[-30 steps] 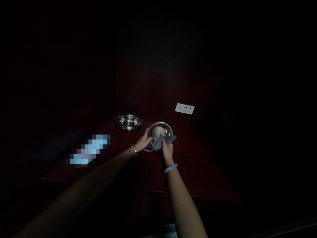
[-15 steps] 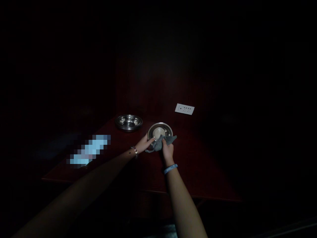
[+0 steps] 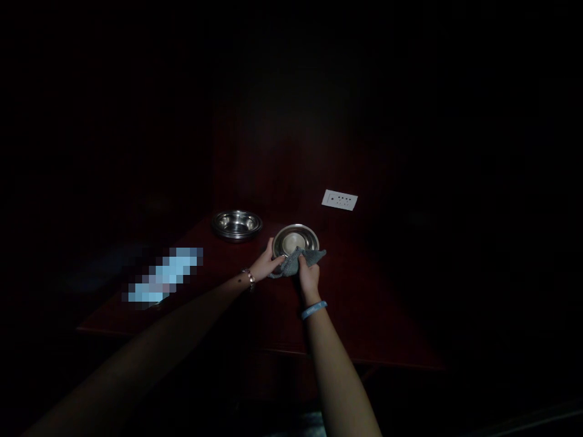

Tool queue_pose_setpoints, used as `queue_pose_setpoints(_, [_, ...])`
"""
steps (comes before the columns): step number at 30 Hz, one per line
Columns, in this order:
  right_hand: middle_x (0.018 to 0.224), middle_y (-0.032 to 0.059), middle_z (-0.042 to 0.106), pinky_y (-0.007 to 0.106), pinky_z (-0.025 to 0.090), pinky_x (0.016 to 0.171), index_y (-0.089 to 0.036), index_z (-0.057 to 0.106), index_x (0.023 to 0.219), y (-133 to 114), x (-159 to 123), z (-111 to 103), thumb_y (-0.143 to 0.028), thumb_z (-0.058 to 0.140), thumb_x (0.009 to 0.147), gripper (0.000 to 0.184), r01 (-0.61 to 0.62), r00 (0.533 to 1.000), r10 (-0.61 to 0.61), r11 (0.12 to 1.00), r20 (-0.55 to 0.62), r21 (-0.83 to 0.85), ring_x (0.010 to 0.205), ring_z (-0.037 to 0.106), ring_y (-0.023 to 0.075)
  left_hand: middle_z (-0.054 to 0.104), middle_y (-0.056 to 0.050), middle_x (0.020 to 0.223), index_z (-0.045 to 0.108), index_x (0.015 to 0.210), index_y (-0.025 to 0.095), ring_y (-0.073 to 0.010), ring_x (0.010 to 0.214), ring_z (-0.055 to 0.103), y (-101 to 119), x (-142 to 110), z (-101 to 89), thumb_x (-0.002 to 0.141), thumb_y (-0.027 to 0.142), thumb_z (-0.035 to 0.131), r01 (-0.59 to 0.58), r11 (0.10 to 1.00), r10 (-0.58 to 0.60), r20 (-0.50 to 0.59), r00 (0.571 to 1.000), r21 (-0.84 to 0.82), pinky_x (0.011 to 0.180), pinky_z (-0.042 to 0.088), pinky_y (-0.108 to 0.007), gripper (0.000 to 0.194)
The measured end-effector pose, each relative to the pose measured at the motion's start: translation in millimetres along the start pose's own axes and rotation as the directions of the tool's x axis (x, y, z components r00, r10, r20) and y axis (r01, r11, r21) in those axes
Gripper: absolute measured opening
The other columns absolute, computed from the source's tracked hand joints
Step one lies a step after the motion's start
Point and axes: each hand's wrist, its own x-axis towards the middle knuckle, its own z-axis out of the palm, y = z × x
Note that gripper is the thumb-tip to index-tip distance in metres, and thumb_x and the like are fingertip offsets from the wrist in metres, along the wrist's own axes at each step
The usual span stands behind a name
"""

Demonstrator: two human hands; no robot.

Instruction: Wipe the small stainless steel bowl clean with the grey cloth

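Observation:
A shiny steel bowl (image 3: 294, 238) is tilted toward me above a dark red table (image 3: 364, 315). My left hand (image 3: 266, 264) grips the bowl's near left rim, fingers curled round it. My right hand (image 3: 308, 276) is closed on a grey cloth (image 3: 304, 259) pressed against the bowl's near edge. A blue band sits on my right wrist and a bracelet on my left.
A stack of steel bowls (image 3: 237, 224) rests on the table to the left of the held bowl. A white socket plate (image 3: 339, 199) is on the dark wall behind. A blurred pale blue patch (image 3: 164, 275) lies at the left. The room is very dark.
The bowl and both hands have shifted very slightly; the cloth has moved a little along the bowl's near rim.

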Motion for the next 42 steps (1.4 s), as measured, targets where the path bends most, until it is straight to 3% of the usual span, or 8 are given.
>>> queue_pose_setpoints(4, [0.087,0.0102,0.076,0.029,0.055,0.074,-0.013,0.073,0.086,-2,-1,0,-0.04,0.064,0.073,0.032,-0.003,1.0,0.003,1.0,0.024,-0.005,0.086,0.072,0.0254,0.056,-0.013,0.129,0.039,0.131,0.015,-0.0243,0.125,0.051,1,3,-3.3,0.077,0.028,0.058,-0.023,1.0,0.023,0.002,1.0,-0.013,0.113,0.031,-0.041,0.058])
queue_pose_setpoints(13, [0.087,0.01,0.076,0.03,0.054,0.075,-0.014,0.073,0.086,0,-2,0,-0.042,0.062,0.073,0.033,0.017,0.998,-0.016,1.0,0.054,-0.022,0.087,0.072,0.0253,0.059,-0.008,0.131,0.048,0.13,0.016,-0.0245,0.128,0.047,-2,10,-6.0,0.079,0.021,0.052,0.042,0.997,-0.047,-0.075,0.996,-0.068,0.114,0.029,-0.041,0.052])
queue_pose_setpoints(17, [0.09,0.011,0.076,0.031,0.054,0.077,-0.013,0.072,0.088,0,0,0,-0.042,0.062,0.074,0.034,-0.005,1.0,0.006,1.0,0.031,-0.024,0.089,0.072,0.0258,0.052,-0.01,0.14,0.042,0.135,0.018,-0.0238,0.134,0.042,-3,6,-0.9,0.083,0.03,0.054,0.029,0.997,-0.033,-0.059,0.998,-0.072,0.116,0.027,-0.039,0.054])
queue_pose_setpoints(22, [0.085,0.0103,0.076,0.029,0.054,0.075,-0.013,0.073,0.085,-2,0,0,-0.039,0.064,0.072,0.031,-0.027,1.0,0.027,1.0,0.002,0.014,0.085,0.072,0.0249,0.041,-0.013,0.147,0.026,0.141,0.021,-0.025,0.138,0.036,-2,1,3.0,0.081,0.034,0.06,-0.029,0.998,0.029,-0.014,0.999,-0.048,0.118,0.024,-0.042,0.071])
queue_pose_setpoints(28, [0.082,0.0089,0.076,0.028,0.054,0.073,-0.011,0.073,0.087,1,0,0,-0.038,0.066,0.071,0.032,-0.026,1.0,0.027,0.997,-0.004,0.077,0.083,0.072,0.0243,0.043,-0.019,0.139,0.018,0.135,0.018,-0.0274,0.132,0.043,2,-3,4.1,0.077,0.039,0.066,-0.02,0.997,0.022,0.033,0.999,-0.07,0.114,0.029,-0.047,0.078])
queue_pose_setpoints(35, [0.082,0.0087,0.076,0.028,0.054,0.074,-0.012,0.073,0.087,0,0,0,-0.037,0.065,0.072,0.03,-0.046,0.999,0.047,0.997,-0.016,0.057,0.084,0.072,0.0245,0.053,-0.013,0.13,0.028,0.124,0.022,-0.0232,0.125,0.051,3,-3,4.1,0.082,0.035,0.059,-0.022,0.998,0.025,0.049,0.998,-0.066,0.112,0.033,-0.042,0.054])
queue_pose_setpoints(42, [0.085,0.0094,0.076,0.027,0.054,0.072,-0.011,0.073,0.087,0,1,0,-0.036,0.065,0.073,0.029,-0.051,0.999,0.051,0.997,0.004,0.062,0.085,0.072,0.0239,0.056,-0.014,0.127,0.031,0.129,0.019,-0.0241,0.12,0.054,6,-1,-0.8,0.081,0.031,0.057,0.005,0.997,0.0,0.063,0.998,-0.071,0.107,0.038,-0.044,0.056])
